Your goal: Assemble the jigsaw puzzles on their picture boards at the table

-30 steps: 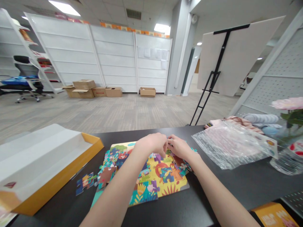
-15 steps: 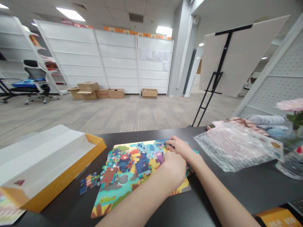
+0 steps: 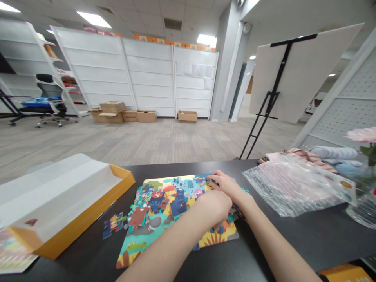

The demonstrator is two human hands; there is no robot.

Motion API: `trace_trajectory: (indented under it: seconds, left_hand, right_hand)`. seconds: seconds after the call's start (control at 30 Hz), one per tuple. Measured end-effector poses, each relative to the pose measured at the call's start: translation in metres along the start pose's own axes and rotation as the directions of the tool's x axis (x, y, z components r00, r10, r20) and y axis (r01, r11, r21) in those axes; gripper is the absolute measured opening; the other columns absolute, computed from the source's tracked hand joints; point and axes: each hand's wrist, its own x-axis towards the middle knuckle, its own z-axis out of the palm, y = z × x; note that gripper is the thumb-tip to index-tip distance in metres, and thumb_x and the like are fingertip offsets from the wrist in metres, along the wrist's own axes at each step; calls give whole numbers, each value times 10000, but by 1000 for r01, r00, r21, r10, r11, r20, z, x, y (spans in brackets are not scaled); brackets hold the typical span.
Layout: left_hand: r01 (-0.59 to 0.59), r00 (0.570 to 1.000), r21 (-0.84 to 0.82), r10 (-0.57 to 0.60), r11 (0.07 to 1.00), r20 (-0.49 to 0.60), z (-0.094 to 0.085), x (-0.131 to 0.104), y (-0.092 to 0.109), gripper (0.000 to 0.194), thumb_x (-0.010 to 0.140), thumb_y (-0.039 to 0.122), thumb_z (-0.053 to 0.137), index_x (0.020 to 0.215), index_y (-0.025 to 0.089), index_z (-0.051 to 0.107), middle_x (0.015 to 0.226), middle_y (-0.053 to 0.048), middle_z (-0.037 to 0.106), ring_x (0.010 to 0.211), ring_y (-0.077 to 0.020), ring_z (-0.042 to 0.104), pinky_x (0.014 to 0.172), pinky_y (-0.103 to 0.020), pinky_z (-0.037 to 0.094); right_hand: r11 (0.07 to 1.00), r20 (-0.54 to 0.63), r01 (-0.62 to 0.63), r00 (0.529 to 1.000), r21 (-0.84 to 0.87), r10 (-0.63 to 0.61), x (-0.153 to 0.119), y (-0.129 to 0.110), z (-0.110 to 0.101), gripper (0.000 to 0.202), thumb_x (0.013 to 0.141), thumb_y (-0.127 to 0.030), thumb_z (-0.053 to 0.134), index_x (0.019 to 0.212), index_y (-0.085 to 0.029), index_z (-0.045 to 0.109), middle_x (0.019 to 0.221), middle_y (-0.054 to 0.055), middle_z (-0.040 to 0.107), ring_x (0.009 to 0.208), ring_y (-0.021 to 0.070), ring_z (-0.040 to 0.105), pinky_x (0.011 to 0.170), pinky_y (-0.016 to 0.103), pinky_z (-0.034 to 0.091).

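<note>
A colorful animal puzzle board (image 3: 152,235) lies on the black table, with several loose pieces on top of it. My left hand (image 3: 216,205) is over the board's right half, back upward; its fingers are mostly hidden beneath it. Just behind, my right hand (image 3: 225,183) rests at the board's top right corner, its fingers spread a little over the blue pieces there. More pieces lie partly under my right wrist. Joined puzzle pieces (image 3: 113,225) sit on the table off the board's left edge.
An open white and yellow box (image 3: 85,211) stands on the table (image 3: 217,262) at left, beside a printed sheet (image 3: 14,254). To the right are a clear plastic bag (image 3: 290,188), rolled cloths (image 3: 333,152) and a glass vase (image 3: 364,207) with a pink flower. A yellow box (image 3: 346,274) shows bottom right.
My left hand has turned and shifted slightly over the board, its forefinger now less visible. My right hand stays at the top right corner. The whole view has shifted slightly.
</note>
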Motion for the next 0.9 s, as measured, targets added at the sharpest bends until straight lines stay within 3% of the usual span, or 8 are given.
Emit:
trace_trajectory:
  seconds: [0.07,0.13,0.2,0.27,0.4,0.53,0.67,0.9]
  left_hand:
    - [-36,999,36,36,999,10,-18,-10,-16,275,540,202,901,748,203,723,851,-73,758,819,-285,709,733,-368,557]
    - [-80,993,-42,76,996,-86,-34,-22,-42,237,628,216,849,828,226,720,927,-23,752,807,-215,699,672,-284,530]
    - [-54,976,-153,20,987,-219,-43,-30,-74,200,691,182,778,878,222,719,899,-2,745,803,-177,691,665,-238,507]
    - [23,931,-238,-108,971,-349,-42,-32,-106,193,759,160,692,948,199,708,925,-19,742,855,-167,691,708,-219,506]
    - [113,893,-264,-214,958,-395,-23,-23,-146,335,807,97,578,1129,154,650,1051,-77,734,944,-179,689,776,-235,518]
    - [135,907,-261,-225,956,-356,-9,-15,-155,379,775,100,630,1147,162,656,1111,-78,735,984,-181,693,819,-228,521]
    - [154,912,-230,-227,961,-341,-8,-14,-156,394,732,86,662,1116,169,696,1174,-79,724,1065,-206,676,897,-240,502]
    - [188,912,-226,-255,956,-321,-9,-17,-159,513,650,311,818,1136,187,712,1166,-73,732,1035,-236,688,847,-254,521]
  right_hand:
    - [1000,21,13,1000,15,-14,-2,-1,-2,307,941,-316,563,1216,-300,699,1264,62,607,1013,207,661,794,255,472]
    - [1000,23,25,999,19,-25,-4,-3,-4,272,934,-311,571,1161,-290,720,1233,55,616,973,195,666,786,250,466]
    - [1000,-10,22,1000,9,-21,-5,-5,-5,271,959,-316,537,1154,-280,723,1220,55,621,971,189,664,804,249,462]
    - [1000,-36,14,999,-6,-14,-6,-8,-6,306,987,-324,496,1206,-275,704,1234,62,620,1007,194,659,833,253,460]
    - [1000,-25,3,1000,-19,-4,-6,-10,-6,320,988,-333,501,1245,-279,684,1262,61,611,1032,201,658,846,256,468]
    - [1000,-23,-3,1000,-20,3,-6,-10,-7,328,983,-334,509,1258,-279,677,1273,63,605,1051,207,656,858,264,476]
    - [1000,-23,0,1000,-21,-1,-6,-10,-7,332,981,-329,508,1262,-278,676,1272,62,606,1052,215,658,858,274,482]
    - [1000,-9,-7,1000,-17,7,-6,-11,-8,338,979,-334,511,1269,-275,676,1279,74,603,1059,212,654,871,269,481]
